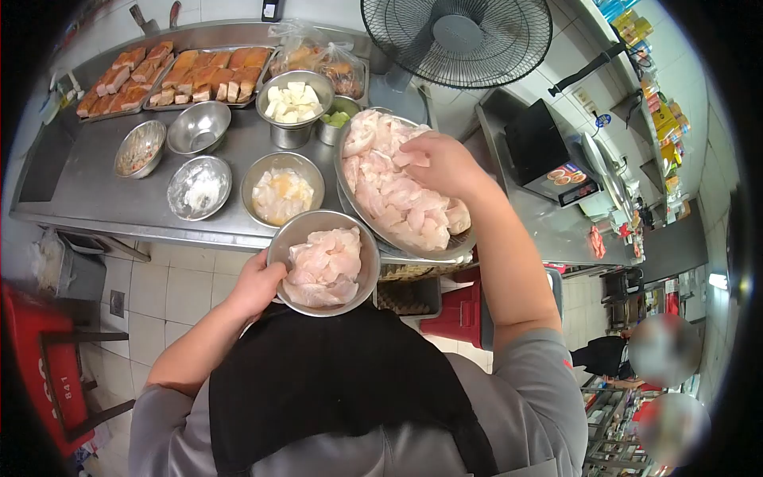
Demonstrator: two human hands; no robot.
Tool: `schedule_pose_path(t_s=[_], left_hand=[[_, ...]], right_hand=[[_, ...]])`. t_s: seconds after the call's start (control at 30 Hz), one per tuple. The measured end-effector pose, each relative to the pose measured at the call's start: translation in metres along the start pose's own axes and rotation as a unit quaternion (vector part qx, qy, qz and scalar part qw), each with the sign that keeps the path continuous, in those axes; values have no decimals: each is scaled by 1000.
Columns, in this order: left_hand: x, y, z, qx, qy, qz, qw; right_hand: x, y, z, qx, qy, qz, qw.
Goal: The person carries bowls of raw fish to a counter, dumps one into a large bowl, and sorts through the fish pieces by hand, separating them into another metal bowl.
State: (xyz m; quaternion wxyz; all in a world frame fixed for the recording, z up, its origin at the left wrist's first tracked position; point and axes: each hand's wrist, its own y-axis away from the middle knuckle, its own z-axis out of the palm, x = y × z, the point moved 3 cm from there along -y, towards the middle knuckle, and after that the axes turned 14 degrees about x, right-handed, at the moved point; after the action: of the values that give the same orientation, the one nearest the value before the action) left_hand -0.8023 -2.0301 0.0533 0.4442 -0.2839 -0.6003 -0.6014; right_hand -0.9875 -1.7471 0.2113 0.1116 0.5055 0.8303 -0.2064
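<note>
My left hand (258, 285) grips the rim of a metal bowl (369, 278) in front of my apron. Raw pale chicken pieces (324, 266) lie in this bowl. Reaching into a large metal basin (347, 195) on the right is my right hand (441, 163). Its fingers are curled down on the raw chicken (397, 195) heaped there; the fingertips are partly hidden among the pieces. Just beyond the held bowl stands a metal bowl with egg yolk and whitish contents (282, 195).
On the steel counter (87, 183) are a bowl of white powder (199, 189), an empty bowl (199, 127), a bowl of chopped mix (140, 149), white cubes (294, 103) and trays of browned meat (211, 75). A fan (457, 36) stands behind the basin. A person (608, 354) is at far right.
</note>
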Motion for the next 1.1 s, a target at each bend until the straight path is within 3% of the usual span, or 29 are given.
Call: schedule_pose_path(t_s=[0.03,0.07,0.17,0.27,0.33,0.47,0.77,0.87,0.97,1.03,1.1], left_hand=[[0,-1,0,-6,5,-1,1000],[2,0,1,-3,7,-1,1000],[6,4,4,0,12,1,1000],[9,4,2,-2,9,11,1000],[5,3,1,-4,10,13,1000],[1,-2,1,-7,22,7,1000],[8,1,5,-8,14,2,1000],[2,-4,4,-21,15,2,1000],[2,-5,5,-25,21,4,999],[5,-2,6,-23,23,2,999],[4,-2,6,-23,22,-1,999]], right_hand=[[-18,1,0,47,81,-69,993],[-35,1,6,-61,69,48,995],[-54,16,51,-114,235,-33,965],[-39,24,64,-53,77,-48,994],[-24,23,53,-72,-43,-8,996],[-10,27,29,-146,-246,163,944],[-16,30,6,-85,-313,216,921],[-7,18,-2,-4,-165,169,972],[-15,19,3,-24,-328,180,927],[-5,10,14,-49,-116,59,990],[-16,10,24,-113,95,-40,988]])
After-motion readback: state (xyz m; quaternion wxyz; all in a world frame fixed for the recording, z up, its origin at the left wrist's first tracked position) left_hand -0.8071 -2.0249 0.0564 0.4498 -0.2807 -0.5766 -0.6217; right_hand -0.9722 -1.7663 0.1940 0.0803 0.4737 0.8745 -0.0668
